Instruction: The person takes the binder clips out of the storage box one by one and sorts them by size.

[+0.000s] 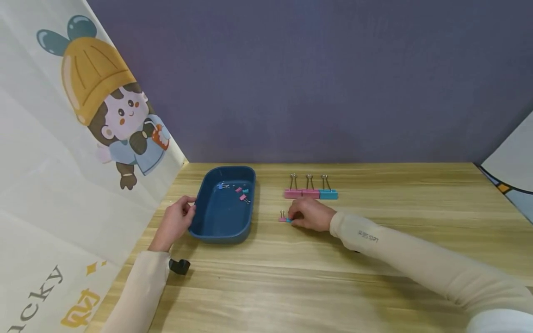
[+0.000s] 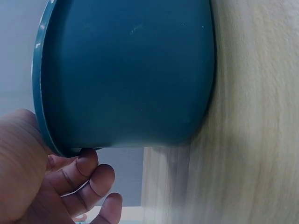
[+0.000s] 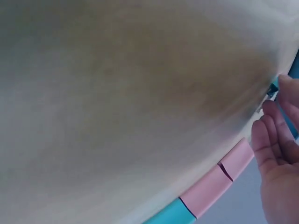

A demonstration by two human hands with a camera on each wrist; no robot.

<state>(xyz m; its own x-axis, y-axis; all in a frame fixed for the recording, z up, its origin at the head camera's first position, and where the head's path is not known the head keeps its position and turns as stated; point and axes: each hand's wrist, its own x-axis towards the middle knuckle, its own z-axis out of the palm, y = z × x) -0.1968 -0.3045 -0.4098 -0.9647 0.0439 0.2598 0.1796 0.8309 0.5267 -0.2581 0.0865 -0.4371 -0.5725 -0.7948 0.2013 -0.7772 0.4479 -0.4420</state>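
My left hand (image 1: pixel 174 223) grips the left rim of a blue tray (image 1: pixel 225 239); the left wrist view shows the thumb side and fingers (image 2: pixel 88 161) at its rim. Inside the tray lie several small binder clips, among them a blue one (image 1: pixel 220 186) and a pink one (image 1: pixel 243 197). Right of the tray, my right hand (image 1: pixel 312 214) pinches a small teal clip (image 1: pixel 289 220) on the table, beside a small pink clip (image 1: pixel 282 220). In the right wrist view, the teal clip (image 3: pixel 274 84) shows partly between the fingertips.
Behind my right hand stands a row of three large binder clips, two pink (image 1: pixel 293 194) (image 1: pixel 310 194) and one teal (image 1: pixel 328 194), handles up. A grey-purple panel (image 1: pixel 316 83) rises behind the wooden table (image 1: pixel 258 286). A printed white sheet (image 1: pixel 54 185) borders the left.
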